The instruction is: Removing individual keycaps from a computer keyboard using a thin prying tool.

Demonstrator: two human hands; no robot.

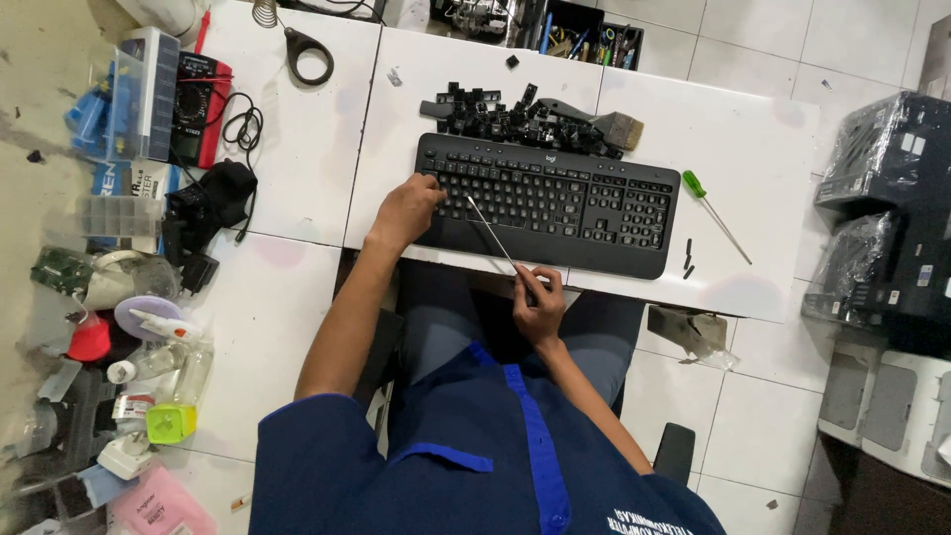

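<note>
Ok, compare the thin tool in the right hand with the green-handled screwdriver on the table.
The thin metal tool is held by the right hand, slanting over the keyboard; the green-handled screwdriver lies loose on the table. The tool shows no coloured handle; the screwdriver's is green. Both are slim with metal shafts.

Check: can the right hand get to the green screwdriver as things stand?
Probably yes. The green screwdriver lies in the open right of the keyboard, nothing between. But the right hand holds a thin tool.

The left hand (406, 211) covers the nine-o'clock corner of the flat black plastic keyboard (555, 203), hiding the keys beneath. The right hand (538, 302) conceals the thin metal rod's (490, 233) lower end. The heap of loose black keycaps (500, 114) at twelve o'clock is too small to tell apart.
</note>
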